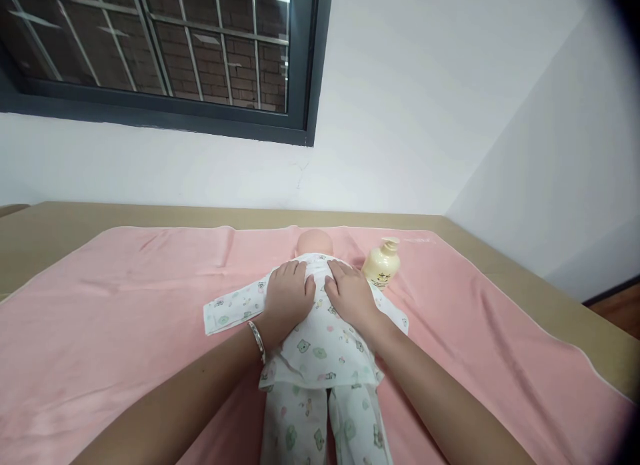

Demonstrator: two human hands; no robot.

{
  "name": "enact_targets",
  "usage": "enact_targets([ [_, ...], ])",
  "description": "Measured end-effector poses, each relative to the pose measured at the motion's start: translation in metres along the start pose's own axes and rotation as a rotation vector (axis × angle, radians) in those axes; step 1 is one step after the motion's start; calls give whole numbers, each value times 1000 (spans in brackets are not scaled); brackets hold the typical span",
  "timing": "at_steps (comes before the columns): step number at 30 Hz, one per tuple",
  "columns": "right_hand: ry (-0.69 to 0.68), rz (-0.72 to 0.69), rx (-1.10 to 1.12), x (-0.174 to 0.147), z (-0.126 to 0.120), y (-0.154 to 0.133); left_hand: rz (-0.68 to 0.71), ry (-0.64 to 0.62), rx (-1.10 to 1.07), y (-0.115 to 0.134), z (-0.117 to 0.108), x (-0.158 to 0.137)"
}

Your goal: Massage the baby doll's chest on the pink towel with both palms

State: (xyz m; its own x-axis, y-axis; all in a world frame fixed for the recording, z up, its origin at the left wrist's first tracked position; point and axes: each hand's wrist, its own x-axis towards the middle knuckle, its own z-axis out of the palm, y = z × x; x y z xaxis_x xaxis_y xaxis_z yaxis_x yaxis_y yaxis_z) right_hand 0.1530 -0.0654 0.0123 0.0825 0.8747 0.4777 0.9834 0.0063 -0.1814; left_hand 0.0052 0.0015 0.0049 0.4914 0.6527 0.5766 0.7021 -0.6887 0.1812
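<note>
A baby doll point(315, 243) lies stretched out with its bald head pointing away from me; no face shows. It wears a white long-sleeved top point(327, 348) and matching trousers point(300, 418), printed with small green and pink figures. My left hand point(290, 291) rests flat on the left side of the doll's upper body, fingers toward its head, a silver bracelet point(257, 341) on the wrist. On the right side, my right hand point(350, 293) lies flat in the same way, thumb apart. Neither hand grips anything. One sleeve point(233, 311) reaches out to the left.
A pale yellow pump bottle point(382, 263) stands just beyond my right hand, near the doll's shoulder. Under everything a pink cloth point(125, 305) covers much of the tan surface point(240, 218). White walls point(400, 105) and a barred, dark-framed window point(200, 108) are behind.
</note>
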Motion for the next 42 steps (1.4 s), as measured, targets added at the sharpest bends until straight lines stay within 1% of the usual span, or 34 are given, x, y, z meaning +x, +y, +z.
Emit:
enact_targets([
  [3,-46,-64,48,3,3,7,51,-24,-66,-3,4,2],
  [6,-68,-112,48,4,4,11,78,-41,-106,-5,5,4],
  [10,-67,-109,49,3,4,8,102,-39,-160,-5,4,4],
  [14,-28,-80,42,1,3,5,55,-40,-207,-2,-1,4],
  [16,-24,-79,42,2,2,5,38,-43,-206,-1,-2,4],
  [19,-50,-98,63,4,2,8,60,-42,-182,-3,1,4],
  [22,-64,-138,44,4,3,9,129,-1,-176,-6,7,3],
  [25,-4,-174,-33,1,3,5,173,67,-194,-7,10,1],
  [27,58,-161,-69,-1,3,1,152,108,-194,-6,10,-1],
  [29,84,-116,-67,-3,1,-3,105,135,-175,-4,8,-3],
  [31,60,-73,-37,-3,0,-5,62,131,-155,-3,6,-2],
  [33,24,-49,-2,-2,-1,-4,42,96,-161,-3,6,-1],
  [37,-53,-48,70,0,1,2,63,48,-223,-7,10,2],
  [39,-72,-65,93,0,2,4,85,60,-249,-8,11,2],
  [42,-42,-99,75,-1,2,3,108,108,-245,-8,11,0],
])
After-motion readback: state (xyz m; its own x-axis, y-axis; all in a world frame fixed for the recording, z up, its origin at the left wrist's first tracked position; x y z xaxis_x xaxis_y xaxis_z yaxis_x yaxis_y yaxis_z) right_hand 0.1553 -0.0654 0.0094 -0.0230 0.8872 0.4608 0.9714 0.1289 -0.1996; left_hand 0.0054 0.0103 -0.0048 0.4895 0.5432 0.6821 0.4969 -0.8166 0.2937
